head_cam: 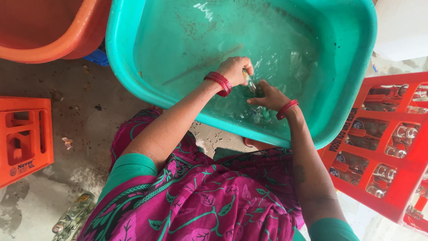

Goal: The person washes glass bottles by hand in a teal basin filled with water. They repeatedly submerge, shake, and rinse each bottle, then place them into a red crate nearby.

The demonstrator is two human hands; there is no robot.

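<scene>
Scrubbing step: left hand [235, 69] pinches a small brush, right hand [269, 96] clasps a submerged glass bottle [258, 111] in the teal basin [133, 53]. Next, I'd judge, a firm grip while turning it.

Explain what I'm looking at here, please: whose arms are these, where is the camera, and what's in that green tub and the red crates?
The one picture comes from a camera worn on a person's head, looking down, so the arms are the wearer's own. There is no machine. Both hands are in a teal tub of water. The left hand is closed around a small object that I cannot make out through the ripples; the right hand presses on something under the water beside it, possibly a glass bottle. Each wrist wears red bangles. On the right stands a red crate holding clear glass bottles. On the left sit an orange crate and an orange tub. More bottles lie on the concrete floor.
</scene>
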